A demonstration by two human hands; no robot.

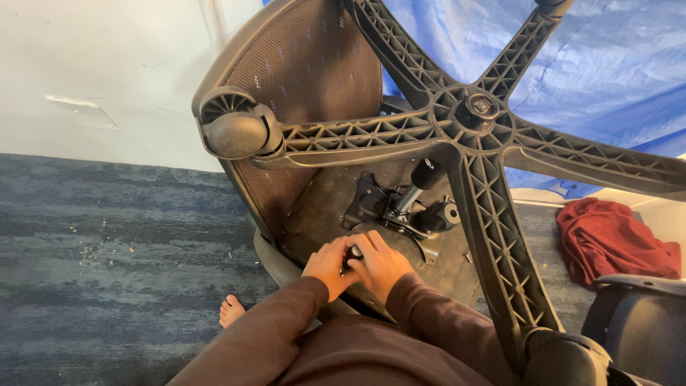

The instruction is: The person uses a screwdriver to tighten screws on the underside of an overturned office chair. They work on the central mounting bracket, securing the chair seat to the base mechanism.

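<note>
Black knob (354,252) sat on the chair's seat underside (325,207), just below the tilt mechanism (400,207); left hand (329,266) and right hand (382,266) both clenched around it. Best practice here, I judged: keep wrists low, turn squarely, brace against the star base (475,111).

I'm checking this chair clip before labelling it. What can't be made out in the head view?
- Black knob: mostly covered by the left hand and right hand.
- Chair base: its top and right arms are cut off by the frame edges.
- Near caster: cut off by the bottom edge.
- Seat underside: partly hidden behind the base's arms.
- Bare foot: mostly hidden by the left sleeve.
</note>
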